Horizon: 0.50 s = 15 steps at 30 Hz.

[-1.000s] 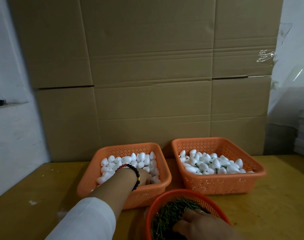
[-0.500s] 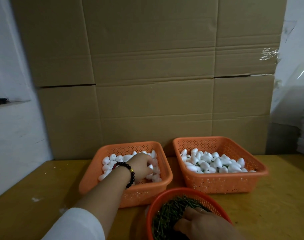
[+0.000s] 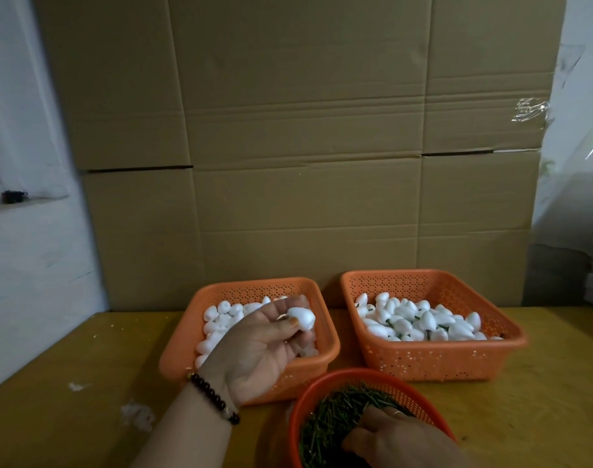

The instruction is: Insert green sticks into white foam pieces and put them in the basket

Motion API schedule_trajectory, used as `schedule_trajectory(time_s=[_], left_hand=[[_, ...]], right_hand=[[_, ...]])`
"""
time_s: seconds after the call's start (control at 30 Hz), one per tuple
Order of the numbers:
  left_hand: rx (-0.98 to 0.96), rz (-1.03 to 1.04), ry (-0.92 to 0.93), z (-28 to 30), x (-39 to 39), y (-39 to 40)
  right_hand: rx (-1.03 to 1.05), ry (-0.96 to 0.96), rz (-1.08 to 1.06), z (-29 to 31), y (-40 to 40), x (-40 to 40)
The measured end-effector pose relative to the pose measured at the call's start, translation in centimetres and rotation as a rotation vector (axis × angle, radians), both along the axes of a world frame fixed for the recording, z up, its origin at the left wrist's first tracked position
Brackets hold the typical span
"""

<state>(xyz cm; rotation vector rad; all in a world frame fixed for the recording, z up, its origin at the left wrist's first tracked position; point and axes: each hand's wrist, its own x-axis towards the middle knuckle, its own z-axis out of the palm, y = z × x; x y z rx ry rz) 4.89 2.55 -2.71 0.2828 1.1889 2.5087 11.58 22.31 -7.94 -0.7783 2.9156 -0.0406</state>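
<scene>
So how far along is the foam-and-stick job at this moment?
Done: the right basket already holds many foam pieces with green sticks in them. In hand: the left hand pinches one plain foam piece, while the right hand is in the round basket of green sticks. Left: the left basket holds plenty of plain pieces.

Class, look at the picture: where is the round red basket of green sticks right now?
In the head view, the round red plastic basket of green sticks sits at the bottom centre-right on the yellow table, nearest the viewer, in front of both orange rectangular baskets, with the right hand in it.
</scene>
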Motion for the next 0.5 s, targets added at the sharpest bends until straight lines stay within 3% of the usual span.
schedule_trajectory(time_s=[0.23, 0.5], left_hand=[[0.26, -0.169, -0.126, -0.3, 3.5, 1.3], [0.098, -0.181, -0.106, 0.0, 5.3, 2.0]], right_hand=[[-0.001, 0.014, -0.002, -0.1, 0.0, 0.0], [0.033, 0.024, -0.003, -0.3, 0.0, 0.1]])
